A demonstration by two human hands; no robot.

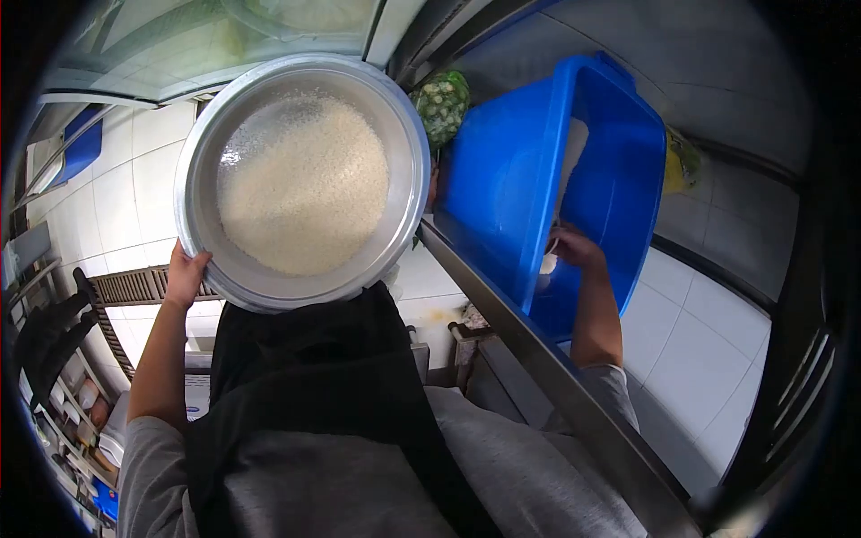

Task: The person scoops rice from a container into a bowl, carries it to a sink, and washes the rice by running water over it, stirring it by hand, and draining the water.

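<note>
My left hand (186,275) is closed on the rim of a wide metal basin (408,161) at its lower left, thumb on top. White rice grains (309,184) cover most of the basin's bottom, heaped toward the right and lower side. My right hand (578,247) reaches down into a deep blue plastic tub (498,170), its fingers curled. Something pale shows at those fingertips, partly hidden by the tub's wall, so I cannot make out what it is. Further up inside the tub lies whitish material (574,148), mostly behind the near wall.
A bag of green-and-white produce (441,106) sits between basin and tub. A metal counter edge (538,359) runs diagonally beside my body. Glass panels (215,45) stand beyond the basin. A floor grate (134,287) and shelving (76,403) are at left.
</note>
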